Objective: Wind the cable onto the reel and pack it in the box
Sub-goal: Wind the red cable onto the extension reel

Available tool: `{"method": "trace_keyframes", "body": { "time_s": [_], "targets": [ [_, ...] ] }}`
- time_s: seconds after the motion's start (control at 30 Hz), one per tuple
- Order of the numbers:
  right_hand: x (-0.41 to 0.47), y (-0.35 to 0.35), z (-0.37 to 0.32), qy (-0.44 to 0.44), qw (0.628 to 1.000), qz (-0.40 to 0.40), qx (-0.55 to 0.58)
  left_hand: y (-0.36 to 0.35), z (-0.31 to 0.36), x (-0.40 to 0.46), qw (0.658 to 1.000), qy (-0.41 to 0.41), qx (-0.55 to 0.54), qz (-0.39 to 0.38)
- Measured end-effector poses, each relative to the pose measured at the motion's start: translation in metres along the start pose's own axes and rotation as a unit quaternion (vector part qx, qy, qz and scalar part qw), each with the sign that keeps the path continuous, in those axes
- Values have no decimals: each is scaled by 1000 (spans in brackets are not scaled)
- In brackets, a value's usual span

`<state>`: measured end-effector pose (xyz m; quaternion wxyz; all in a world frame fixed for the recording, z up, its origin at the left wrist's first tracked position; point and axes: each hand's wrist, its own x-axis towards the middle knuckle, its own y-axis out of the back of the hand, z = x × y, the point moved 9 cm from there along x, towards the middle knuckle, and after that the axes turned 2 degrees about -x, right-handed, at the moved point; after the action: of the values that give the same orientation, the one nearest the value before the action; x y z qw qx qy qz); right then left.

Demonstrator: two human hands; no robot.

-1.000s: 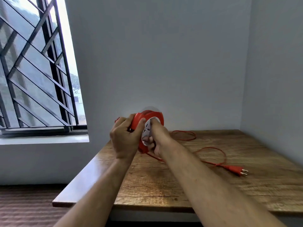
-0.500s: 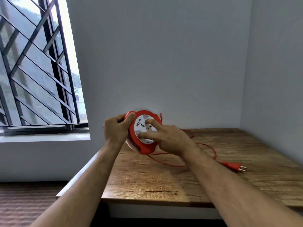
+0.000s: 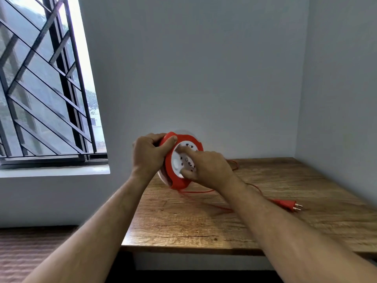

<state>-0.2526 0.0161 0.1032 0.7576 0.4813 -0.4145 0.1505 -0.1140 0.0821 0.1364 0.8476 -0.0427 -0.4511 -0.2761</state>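
Clutching the reel's [image 3: 173,176] rim, left hand [image 3: 150,155] grip clenched; right hand [image 3: 208,167] fingertips press its white face.

The reel [image 3: 179,160] is held up over the bench's [image 3: 265,225] far left corner, between the left hand [image 3: 150,155] on its left rim and the right hand [image 3: 206,167] on its face. The cable [image 3: 195,192] trails below the right hand onto the bench, ending in the plug [image 3: 285,204] well to that hand's right. A window [image 3: 44,82] stands left of the left hand.
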Motion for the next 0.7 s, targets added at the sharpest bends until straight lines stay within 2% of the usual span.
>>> {"method": "trace_keyframes", "body": {
  "time_s": [0.03, 0.07, 0.1, 0.13, 0.17, 0.2, 0.23, 0.27, 0.3, 0.33, 0.37, 0.4, 0.47, 0.5, 0.53, 0.6, 0.63, 0.7],
  "targets": [
    [1, -3, 9, -113, 989, -5, 94, 4, 4, -5, 999, -21, 8, 39],
    [0, -10, 17, -233, 953, -16, 194, 8, 9, -11, 996, -39, 14, 77],
    [-3, -20, 22, -352, 887, -35, 296, 11, 13, -18, 993, -51, 16, 107],
    [-8, -31, 22, -458, 793, -56, 397, 11, 16, -24, 990, -62, 17, 126],
    [-13, -42, 15, -531, 684, -77, 495, 10, 19, -29, 988, -74, 24, 136],
    [-14, -47, 4, -566, 585, -88, 574, 11, 21, -32, 986, -82, 33, 142],
    [-13, -48, -4, -575, 524, -89, 622, 13, 21, -32, 985, -82, 36, 147],
    [-11, -46, -8, -569, 498, -90, 648, 17, 17, -29, 985, -70, 29, 152],
    [-10, -45, -10, -556, 500, -96, 657, 22, 10, -25, 986, -48, 16, 157],
    [-10, -43, -9, -544, 523, -103, 648, 25, 3, -21, 987, -22, 0, 160],
    [-10, -42, -4, -533, 569, -103, 617, 27, -3, -17, 987, 2, -14, 159],
    [-10, -38, 4, -518, 634, -94, 566, 28, -8, -13, 988, 19, -22, 154],
    [-7, -23, 23, -456, 791, -43, 406, 25, -12, -9, 990, 41, -26, 136],
    [-3, -13, 26, -396, 860, -16, 321, 24, -13, -7, 990, 51, -21, 128],
    [1, -5, 20, -318, 913, -5, 257, 23, -15, -6, 991, 61, -17, 120],
    [5, -1, -1, -145, 976, -28, 160, 20, -19, -3, 992, 74, -23, 99],
    [5, -3, -10, -67, 992, -47, 101, 18, -22, -3, 993, 81, -31, 85],
    [0, -7, -20, 58, 996, -69, -5, 13, -30, -1, 992, 105, -52, 42]
  ]
}}
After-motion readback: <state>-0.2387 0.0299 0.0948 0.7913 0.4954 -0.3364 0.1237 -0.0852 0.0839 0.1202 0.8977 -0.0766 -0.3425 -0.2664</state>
